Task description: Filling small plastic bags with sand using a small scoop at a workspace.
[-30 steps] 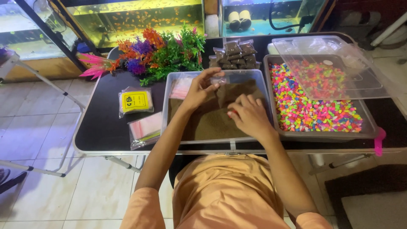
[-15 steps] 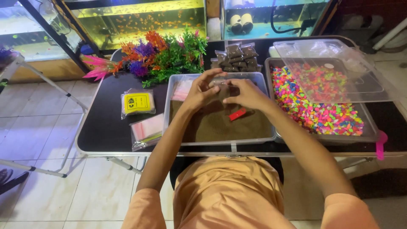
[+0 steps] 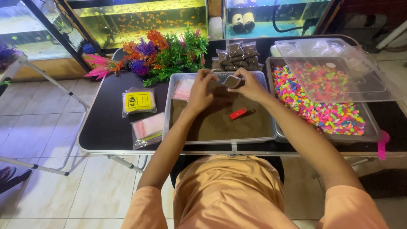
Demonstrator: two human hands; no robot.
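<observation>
A small clear bag filled with brown sand (image 3: 232, 81) is held between both hands over the far end of a metal tray (image 3: 166, 114) of brown sand. My left hand (image 3: 200, 90) grips the bag's left side and my right hand (image 3: 249, 85) grips its right side. A red scoop (image 3: 238, 113) lies on the sand in the tray, just below my right hand. Several filled brown bags (image 3: 235, 56) are stacked on the table just beyond the tray.
A second tray of multicoloured gravel (image 3: 322, 106) sits to the right, with a clear lid (image 3: 335, 68) resting across it. Packs of empty bags (image 3: 146, 129) and a yellow packet (image 3: 139, 102) lie on the black table (image 3: 106, 123) at left. Plastic plants (image 3: 165, 53) stand behind; aquariums beyond.
My right hand has risen from the sand at the tray's near end to the far end and joined my left hand on the bag. The red scoop now lies uncovered.
</observation>
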